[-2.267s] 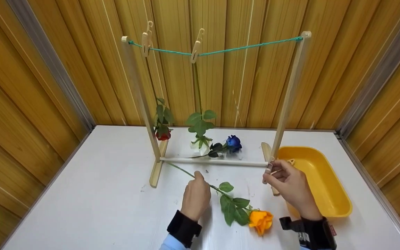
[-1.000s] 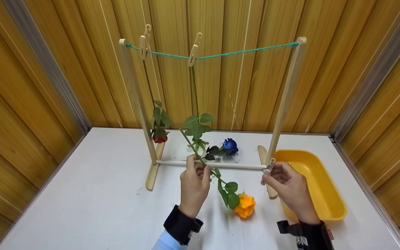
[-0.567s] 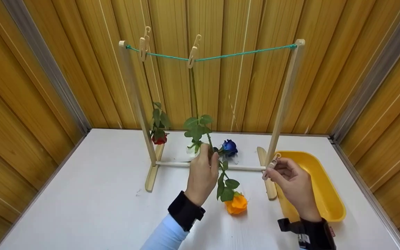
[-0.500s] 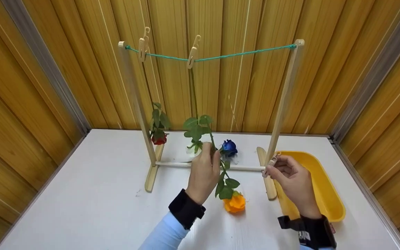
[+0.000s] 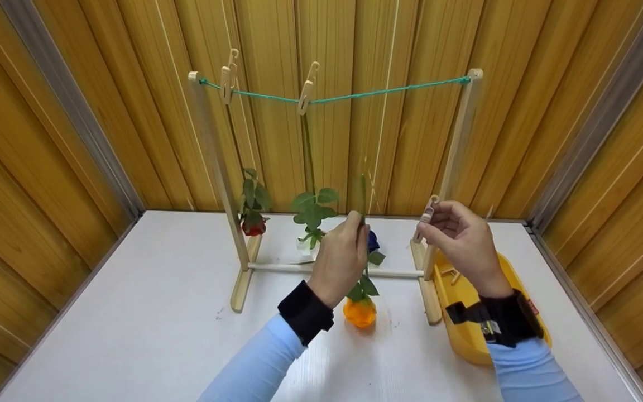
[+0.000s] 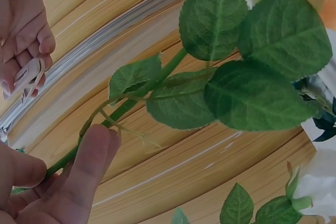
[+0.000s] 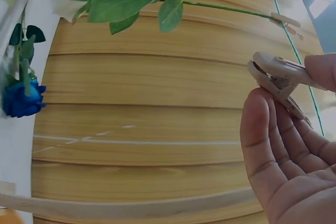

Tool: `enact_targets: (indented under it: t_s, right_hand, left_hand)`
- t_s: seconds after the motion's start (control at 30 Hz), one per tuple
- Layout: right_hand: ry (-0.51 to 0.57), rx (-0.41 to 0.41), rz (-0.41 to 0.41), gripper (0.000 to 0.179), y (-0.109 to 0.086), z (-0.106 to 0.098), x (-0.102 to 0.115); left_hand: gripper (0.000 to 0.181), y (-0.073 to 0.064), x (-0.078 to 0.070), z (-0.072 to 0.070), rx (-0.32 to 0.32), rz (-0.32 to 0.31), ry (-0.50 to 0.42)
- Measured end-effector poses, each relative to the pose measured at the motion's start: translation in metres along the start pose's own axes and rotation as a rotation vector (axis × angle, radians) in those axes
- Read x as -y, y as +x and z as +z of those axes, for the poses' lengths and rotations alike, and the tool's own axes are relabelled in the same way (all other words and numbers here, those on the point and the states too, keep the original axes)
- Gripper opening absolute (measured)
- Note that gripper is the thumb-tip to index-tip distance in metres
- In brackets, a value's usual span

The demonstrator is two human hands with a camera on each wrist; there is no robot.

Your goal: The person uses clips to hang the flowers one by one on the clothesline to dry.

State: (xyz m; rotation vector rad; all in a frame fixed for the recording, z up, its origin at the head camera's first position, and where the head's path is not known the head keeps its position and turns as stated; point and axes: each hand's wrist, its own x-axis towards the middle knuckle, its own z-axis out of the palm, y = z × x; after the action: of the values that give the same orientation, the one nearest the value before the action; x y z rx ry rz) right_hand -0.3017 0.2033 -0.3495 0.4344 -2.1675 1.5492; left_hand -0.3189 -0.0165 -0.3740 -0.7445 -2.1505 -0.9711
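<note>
My left hand pinches the green stem of an orange rose, which hangs head down with its stem end pointing up. Leaves on that stem fill much of the left wrist view. In my right hand a beige clothespin is held between thumb and fingers, near the right post. A green cord runs between the two posts of a wooden rack. From it hang a red rose and a white rose, each by a clothespin. A blue rose lies behind, partly hidden by my left hand.
A yellow tub with clothespins inside stands at the right, partly under my right forearm. The rack's lower bar crosses the white table. Wood-patterned walls enclose the back and sides.
My left hand has lifted the orange rose off the table and turned it head down, stem upward. My right hand has risen with the clothespin. The head view has shifted slightly.
</note>
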Motion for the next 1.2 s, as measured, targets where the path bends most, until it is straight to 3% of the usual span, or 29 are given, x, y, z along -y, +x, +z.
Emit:
enact_targets:
  t_s: [0.23, 0.47, 0.77, 0.93, 1.2]
  right_hand:
    - [0.066, 0.062, -0.067, 0.024, 0.032, -0.001, 0.021]
    - [0.063, 0.065, -0.144, 0.031, 0.067, -0.008, 0.044]
    - [-0.024, 0.087, -0.232, 0.028, 0.114, -0.009, 0.087]
    - [-0.007, 0.065, -0.282, 0.026, 0.139, 0.002, 0.103]
    - [-0.008, 0.006, -0.279, 0.028, 0.168, 0.011, 0.121]
  left_hand:
    - [0.015, 0.019, -0.002, -0.004, 0.031, 0.010, 0.042]
    - [0.017, 0.042, 0.003, -0.003, 0.072, -0.005, 0.049]
    - [0.016, 0.073, 0.007, -0.004, 0.177, -0.117, 0.036]
    - [0.016, 0.084, 0.012, -0.006, 0.213, -0.177, 0.061]
    - [0.017, 0.103, 0.016, -0.003, 0.257, -0.240, 0.082]
